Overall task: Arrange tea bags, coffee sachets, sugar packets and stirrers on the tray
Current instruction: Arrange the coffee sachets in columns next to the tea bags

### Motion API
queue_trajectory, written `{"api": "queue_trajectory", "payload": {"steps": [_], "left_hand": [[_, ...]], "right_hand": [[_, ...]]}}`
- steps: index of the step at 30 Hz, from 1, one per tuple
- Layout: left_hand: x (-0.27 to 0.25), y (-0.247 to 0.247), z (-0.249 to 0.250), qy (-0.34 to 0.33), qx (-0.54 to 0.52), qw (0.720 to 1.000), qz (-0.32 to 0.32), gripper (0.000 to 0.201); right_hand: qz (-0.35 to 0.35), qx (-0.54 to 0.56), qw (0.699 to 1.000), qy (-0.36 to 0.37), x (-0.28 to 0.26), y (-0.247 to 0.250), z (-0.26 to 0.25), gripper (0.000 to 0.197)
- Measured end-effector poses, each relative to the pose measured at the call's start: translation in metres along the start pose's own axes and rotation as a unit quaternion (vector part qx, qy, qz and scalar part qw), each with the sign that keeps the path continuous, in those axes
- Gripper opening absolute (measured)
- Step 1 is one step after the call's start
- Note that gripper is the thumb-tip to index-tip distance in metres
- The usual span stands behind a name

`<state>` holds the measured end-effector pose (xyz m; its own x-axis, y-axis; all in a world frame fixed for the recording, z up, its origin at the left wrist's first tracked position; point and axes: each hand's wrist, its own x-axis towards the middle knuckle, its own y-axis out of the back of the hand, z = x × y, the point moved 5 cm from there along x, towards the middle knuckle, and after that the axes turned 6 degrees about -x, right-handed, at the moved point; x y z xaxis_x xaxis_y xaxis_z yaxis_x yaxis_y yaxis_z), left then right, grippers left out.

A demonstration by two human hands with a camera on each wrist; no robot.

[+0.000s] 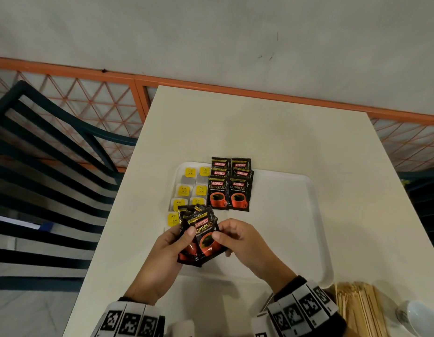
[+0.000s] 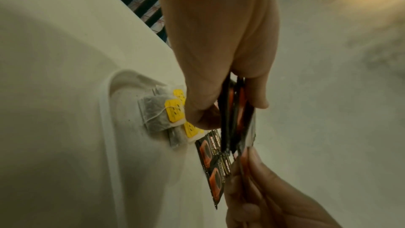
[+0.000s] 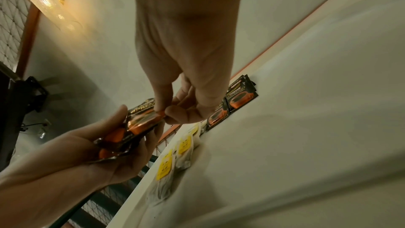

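Currently, item by item:

Held stock: a fanned stack of black foil coffee sachets printed with an orange cup (image 1: 199, 235) is sitting in the left hand (image 1: 167, 251). The thumb is pressing on the stack's front face and the fingers are curling behind it, so the stack is lying between thumb and fingers, above the near left part of the tray.

Top sachet (image 1: 206, 233): the right hand (image 1: 245, 242) is pinching its right edge between thumb and forefinger, the other fingers curling loosely beneath. In the right wrist view the pinch is falling on the orange printed part of the sachet (image 3: 144, 119).

Placed coffee: six matching sachets (image 1: 229, 184) are lying in two overlapping columns at the far middle of the white rectangular plastic tray (image 1: 315, 215), the farthest pair overhanging its far rim.

Placed tea: pale paper tea bags with yellow tags (image 1: 190, 189) are lying in two columns along the tray's left side, just beside the coffee columns. The nearest bags are partly hidden behind the held stack.

Off tray: a bundle of thin pale wooden stirrers (image 1: 357, 310) is lying on the cream table (image 1: 259, 130) past the tray's near right corner, with a white spoon (image 1: 415, 314) just to its right.
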<state>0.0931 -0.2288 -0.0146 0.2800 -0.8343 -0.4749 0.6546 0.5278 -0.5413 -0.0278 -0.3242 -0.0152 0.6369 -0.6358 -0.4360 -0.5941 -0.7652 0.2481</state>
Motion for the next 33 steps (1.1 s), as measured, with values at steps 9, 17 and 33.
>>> {"api": "queue_trajectory", "payload": {"steps": [9, 17, 33], "left_hand": [[-0.003, 0.018, 0.0, -0.003, 0.007, 0.999, 0.048, 0.029], [-0.004, 0.021, 0.002, -0.012, -0.009, 0.998, 0.062, 0.029], [-0.004, 0.013, 0.007, -0.004, -0.056, 0.998, 0.031, 0.045]], "right_hand": [[0.13, 0.152, 0.977, -0.072, 0.016, 0.027, 0.019, 0.007], [0.227, 0.009, 0.971, -0.078, 0.051, 0.034, 0.024, 0.011], [0.269, -0.073, 0.96, -0.039, 0.058, 0.026, 0.021, 0.017]]}}
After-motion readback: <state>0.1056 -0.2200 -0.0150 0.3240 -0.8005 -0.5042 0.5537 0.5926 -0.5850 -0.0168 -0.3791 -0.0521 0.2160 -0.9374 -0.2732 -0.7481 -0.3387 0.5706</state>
